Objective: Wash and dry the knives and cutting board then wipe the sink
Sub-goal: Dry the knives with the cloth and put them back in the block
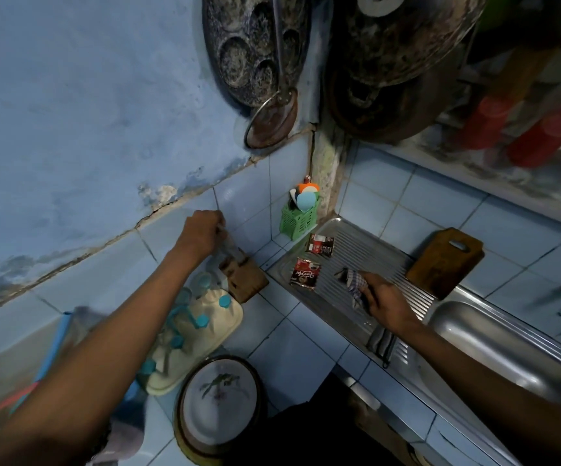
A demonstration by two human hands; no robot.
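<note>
One steel sink [494, 341] runs along the blue-tiled worktop [292, 351] at the right, its basin dull and its ribbed drainboard [366, 264] stretching toward the corner. One wooden cutting board [443, 262], dark brown with a slot handle, leans against the tiled wall at the drainboard's far edge, its lower end resting on the steel. One wooden knife block [243, 275] stands on the worktop left of the drainboard, tilted toward the wall.

Two hands are at work. The left hand [201, 232] is curled tightly round the handle of a knife [227, 245], whose blade is blurred and points down at the top of the block; whether the tip is already in a slot cannot be told. The right hand [384, 302] hovers over the drainboard, its fingers closed round a bunched checked cloth [354, 285].

One cream drying rack [201, 331] with blue-tipped pegs and upturned glasses sits beside the block, and one round plate [218, 403] with a painted motif lies nearer the person. One green plastic caddy [297, 216] with spoons fills the corner. Two coffee sachets [306, 273] lie on the drainboard, and one dark scourer [381, 341] lies at its near edge.
</note>
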